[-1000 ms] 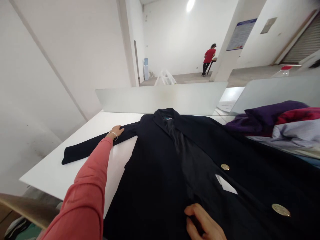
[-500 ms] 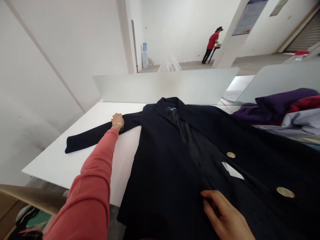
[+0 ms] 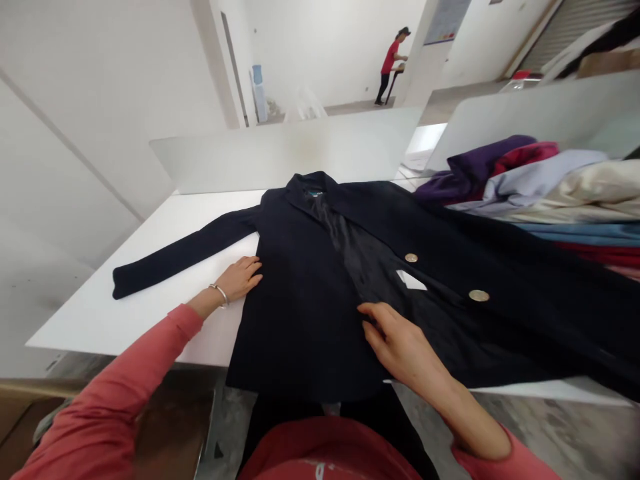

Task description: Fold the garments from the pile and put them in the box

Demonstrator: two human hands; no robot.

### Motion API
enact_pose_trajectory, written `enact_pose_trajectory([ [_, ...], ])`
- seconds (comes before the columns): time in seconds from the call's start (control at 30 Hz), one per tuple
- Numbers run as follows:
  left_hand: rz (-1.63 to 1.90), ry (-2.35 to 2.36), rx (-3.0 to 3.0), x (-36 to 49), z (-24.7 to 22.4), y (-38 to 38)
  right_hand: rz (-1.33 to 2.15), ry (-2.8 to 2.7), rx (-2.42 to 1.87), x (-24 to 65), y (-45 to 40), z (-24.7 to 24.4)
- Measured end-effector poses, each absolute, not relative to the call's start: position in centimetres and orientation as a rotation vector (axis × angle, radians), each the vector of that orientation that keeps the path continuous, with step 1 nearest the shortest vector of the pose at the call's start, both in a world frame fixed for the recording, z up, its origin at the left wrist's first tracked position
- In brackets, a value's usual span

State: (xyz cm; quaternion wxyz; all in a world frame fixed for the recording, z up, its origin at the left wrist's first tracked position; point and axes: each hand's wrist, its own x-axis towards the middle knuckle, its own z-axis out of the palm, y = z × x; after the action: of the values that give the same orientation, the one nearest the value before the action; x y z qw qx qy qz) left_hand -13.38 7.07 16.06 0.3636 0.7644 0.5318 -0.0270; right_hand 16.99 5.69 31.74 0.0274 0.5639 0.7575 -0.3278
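Observation:
A dark navy jacket (image 3: pixel 305 287) lies spread on a white table (image 3: pixel 150 320), collar at the far side, one sleeve stretched out to the left. Its front stands apart, showing a black lining (image 3: pixel 360 247), a white tag (image 3: pixel 413 280) and two gold buttons (image 3: pixel 479 295). My left hand (image 3: pixel 241 277), with a bracelet at the wrist, rests with extended fingers on the jacket's left side edge. Thumb and fingers of my right hand (image 3: pixel 400 343) pinch the front edge of the jacket. The lower hem hangs over the near table edge.
Folded and heaped garments (image 3: pixel 545 180) in several colours lie at the right. A low pale partition (image 3: pixel 290 153) runs along the table's back. Beyond it, a person in a red top (image 3: pixel 393 60) stands at a small stand. A brown box (image 3: pixel 170 427) sits below left.
My left hand has left the outstretched sleeve and come back to the jacket's side edge. My right hand stays at the front edge. The view has tilted down and shifted right.

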Motion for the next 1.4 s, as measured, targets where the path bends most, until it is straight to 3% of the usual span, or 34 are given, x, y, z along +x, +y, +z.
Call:
enact_pose_trajectory([
  [0.2, -0.168, 1.469, 1.877, -13.6, 19.4, 5.2, -1.218, 2.132, 1.745, 17.4, 5.7, 31.4],
  [0.3, -0.102, 1.476, 1.885, -13.6, 22.4, 2.8, -1.415, 2.094, 1.913, 19.3, 5.6, 32.2],
  [0.4, -0.021, 1.531, 1.892, -13.8, 25.7, -0.3, -1.381, 2.149, 2.058, 22.0, 5.1, 33.8],
  [0.57, -0.035, 1.482, 1.919, -13.1, 29.1, -5.6, -1.195, 2.500, 1.459, 24.9, 2.5, 35.9],
  [0.67, -0.061, 1.492, 1.946, -12.3, 29.1, -7.4, -1.032, 2.579, 1.242, 24.7, 1.2, 35.7],
  [0.93, 0.174, 1.751, 1.761, -11.2, 27.5, -7.6, -0.746, 2.668, 1.273, 23.6, 1.5, 34.2],
  [1.17, 0.401, 1.830, 1.302, -13.2, 29.2, -5.2, -0.933, 2.639, 1.482, 23.6, 2.2, 34.6],
  [1.4, 0.319, 1.607, 1.641, -14.2, 29.1, -5.4, -1.024, 2.566, 1.079, 21.7, 2.4, 36.7],
])
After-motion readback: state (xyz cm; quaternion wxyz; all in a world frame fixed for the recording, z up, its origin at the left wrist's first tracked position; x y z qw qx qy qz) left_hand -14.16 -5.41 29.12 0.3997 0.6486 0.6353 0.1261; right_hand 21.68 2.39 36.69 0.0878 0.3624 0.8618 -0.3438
